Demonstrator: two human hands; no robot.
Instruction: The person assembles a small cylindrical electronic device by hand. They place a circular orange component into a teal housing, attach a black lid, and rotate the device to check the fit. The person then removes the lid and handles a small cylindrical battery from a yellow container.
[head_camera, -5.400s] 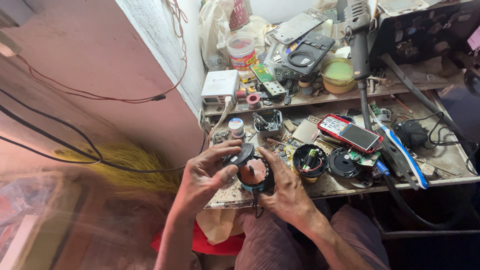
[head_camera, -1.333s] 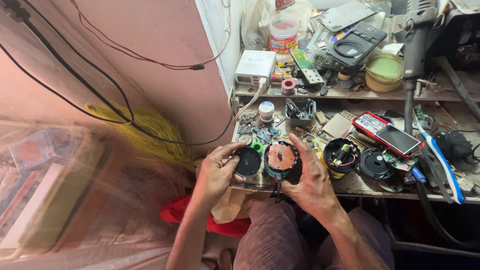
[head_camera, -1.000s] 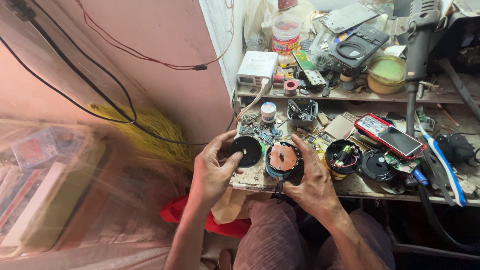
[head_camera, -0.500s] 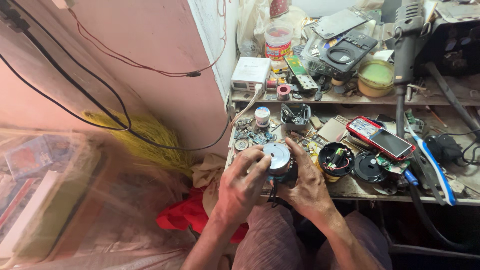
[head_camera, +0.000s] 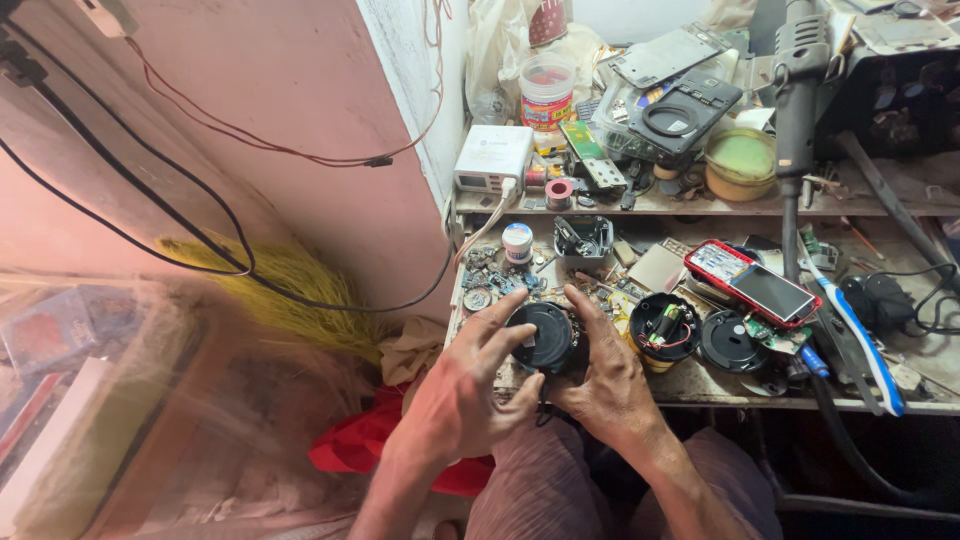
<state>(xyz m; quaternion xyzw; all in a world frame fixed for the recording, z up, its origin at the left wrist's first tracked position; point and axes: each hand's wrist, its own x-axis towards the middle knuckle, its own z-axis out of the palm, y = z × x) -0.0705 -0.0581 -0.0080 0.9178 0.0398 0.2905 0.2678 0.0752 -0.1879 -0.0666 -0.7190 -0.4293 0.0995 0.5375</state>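
Note:
My left hand (head_camera: 462, 392) and my right hand (head_camera: 603, 372) both grip a small round black device (head_camera: 541, 337) at the front edge of the workbench (head_camera: 700, 385). A round black cover sits on top of it, pressed under my left fingers and thumb. My right hand cups the body from the right side, thumb up along its edge. The device's inside is hidden under the cover.
An open black round housing with wires (head_camera: 663, 326), a black round lid (head_camera: 732, 341), a red-cased phone (head_camera: 751, 284) and a blue-handled tool (head_camera: 850, 335) lie to the right. White adapter (head_camera: 493, 159), plastic jar (head_camera: 547, 93) and boards crowd the back shelf. Pink wall with cables on the left.
The black cover, earlier held apart in my left hand beside the copper-coloured inside of the device, now sits on top of it. Both hands have closed around it.

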